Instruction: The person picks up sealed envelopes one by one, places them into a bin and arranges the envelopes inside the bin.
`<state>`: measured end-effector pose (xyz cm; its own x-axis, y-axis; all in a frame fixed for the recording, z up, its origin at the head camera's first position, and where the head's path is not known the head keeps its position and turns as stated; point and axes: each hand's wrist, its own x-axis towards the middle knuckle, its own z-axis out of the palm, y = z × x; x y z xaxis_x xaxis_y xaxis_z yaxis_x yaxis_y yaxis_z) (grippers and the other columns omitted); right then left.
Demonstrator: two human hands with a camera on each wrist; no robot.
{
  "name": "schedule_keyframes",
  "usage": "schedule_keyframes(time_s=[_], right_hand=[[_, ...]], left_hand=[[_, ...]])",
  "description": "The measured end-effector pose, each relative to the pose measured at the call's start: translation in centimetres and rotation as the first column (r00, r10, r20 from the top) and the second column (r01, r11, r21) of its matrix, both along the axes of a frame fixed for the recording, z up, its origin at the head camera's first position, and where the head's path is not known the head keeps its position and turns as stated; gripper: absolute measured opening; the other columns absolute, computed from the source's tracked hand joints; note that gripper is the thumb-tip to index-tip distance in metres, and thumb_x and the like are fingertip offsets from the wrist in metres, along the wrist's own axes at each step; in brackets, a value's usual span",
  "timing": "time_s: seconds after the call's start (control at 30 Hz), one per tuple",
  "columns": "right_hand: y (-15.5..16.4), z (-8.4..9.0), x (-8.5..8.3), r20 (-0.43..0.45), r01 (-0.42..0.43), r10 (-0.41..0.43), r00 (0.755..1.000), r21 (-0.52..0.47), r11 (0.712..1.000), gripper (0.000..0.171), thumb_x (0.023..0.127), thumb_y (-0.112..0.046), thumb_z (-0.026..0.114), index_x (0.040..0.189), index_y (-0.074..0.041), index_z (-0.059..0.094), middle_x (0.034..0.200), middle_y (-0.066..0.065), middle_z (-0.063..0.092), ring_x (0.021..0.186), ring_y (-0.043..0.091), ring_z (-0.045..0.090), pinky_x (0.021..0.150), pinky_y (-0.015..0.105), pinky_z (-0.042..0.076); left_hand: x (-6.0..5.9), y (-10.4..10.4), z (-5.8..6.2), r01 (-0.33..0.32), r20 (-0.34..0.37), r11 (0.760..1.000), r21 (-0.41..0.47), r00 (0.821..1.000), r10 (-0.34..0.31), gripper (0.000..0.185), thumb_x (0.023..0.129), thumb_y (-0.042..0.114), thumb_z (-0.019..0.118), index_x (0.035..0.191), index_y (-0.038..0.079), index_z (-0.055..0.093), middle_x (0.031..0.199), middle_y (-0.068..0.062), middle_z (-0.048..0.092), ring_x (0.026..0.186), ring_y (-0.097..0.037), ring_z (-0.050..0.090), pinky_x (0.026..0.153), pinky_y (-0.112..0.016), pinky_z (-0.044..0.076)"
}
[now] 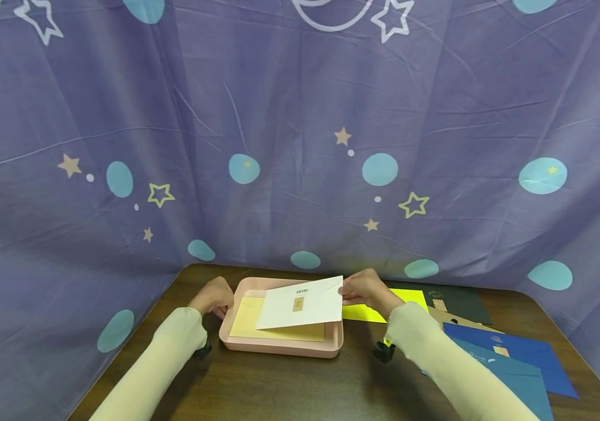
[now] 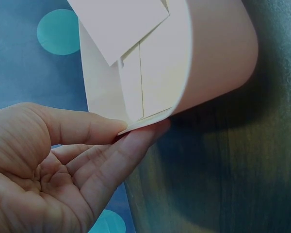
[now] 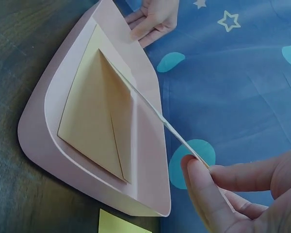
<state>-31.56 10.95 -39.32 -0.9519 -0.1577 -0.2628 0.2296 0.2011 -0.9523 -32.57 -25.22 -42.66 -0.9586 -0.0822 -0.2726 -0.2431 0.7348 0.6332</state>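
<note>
A pink tray (image 1: 279,346) stands on the table, and a pale yellow envelope (image 1: 244,318) lies flat inside it. My left hand (image 1: 214,297) pinches the tray's left rim between thumb and fingers, as the left wrist view shows up close. With thumb and fingertips my right hand (image 1: 365,289) holds a white envelope (image 1: 279,307) by its right edge. That envelope slants over the tray, its right side raised and its far end low above the yellow one. In the right wrist view the white envelope (image 3: 160,116) appears nearly edge-on.
Right of the tray lie a bright yellow envelope (image 1: 360,314), a dark green one (image 1: 465,301), a tan one (image 1: 458,319), a blue one (image 1: 531,351) and a teal one (image 1: 521,380), partly overlapping. A purple patterned curtain (image 1: 289,216) hangs behind the wooden table (image 1: 279,386).
</note>
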Motion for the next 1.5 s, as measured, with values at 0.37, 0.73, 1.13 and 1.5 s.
schedule_keyframes(time_s=[0.37,0.73,1.13,1.5], right_hand=[[-1.4,-0.5,-0.1,0.003,0.015,-0.015,1.000,-0.020,1.000,0.024,0.087,0.009,0.068,0.109,0.018,0.064,0.083,0.015,0.069,0.062,0.017,0.067,0.066,0.033,0.067],[-2.4,-0.9,-0.3,0.007,0.027,-0.027,1.000,-0.006,1.000,0.032,0.088,0.008,0.069,0.117,0.019,0.061,0.093,0.024,0.071,0.061,0.017,0.068,0.074,0.040,0.067],[-3.6,-1.4,-0.1,0.009,0.029,-0.029,1.000,-0.012,1.000,0.039,0.087,0.009,0.069,0.123,0.021,0.057,0.098,0.025,0.071,0.061,0.014,0.066,0.072,0.035,0.067],[-4.4,-2.1,-0.5,0.020,0.050,-0.049,0.999,-0.018,0.999,0.027,0.086,0.011,0.069,0.111,0.018,0.063,0.078,0.012,0.067,0.058,0.013,0.064,0.074,0.036,0.067]], left_hand=[[0.0,0.0,-0.1,-0.010,0.001,1.000,0.013,1.000,0.010,0.023,0.070,-0.014,0.051,0.059,0.006,0.054,0.062,-0.009,0.057,0.050,-0.018,0.062,0.052,-0.033,0.064],[-0.3,-0.2,-0.1,-0.004,0.002,1.000,0.012,1.000,0.004,0.020,0.069,-0.014,0.051,0.062,0.004,0.055,0.061,-0.007,0.055,0.049,-0.017,0.060,0.054,-0.035,0.065],[-0.2,-0.1,0.0,0.001,0.005,1.000,0.017,1.000,-0.001,0.023,0.069,-0.016,0.052,0.060,0.005,0.054,0.061,-0.008,0.057,0.054,-0.021,0.066,0.052,-0.034,0.064],[-0.4,0.0,0.0,0.004,0.009,1.000,0.018,1.000,-0.004,0.019,0.069,-0.015,0.053,0.063,0.002,0.056,0.065,-0.012,0.060,0.054,-0.021,0.065,0.052,-0.034,0.064]])
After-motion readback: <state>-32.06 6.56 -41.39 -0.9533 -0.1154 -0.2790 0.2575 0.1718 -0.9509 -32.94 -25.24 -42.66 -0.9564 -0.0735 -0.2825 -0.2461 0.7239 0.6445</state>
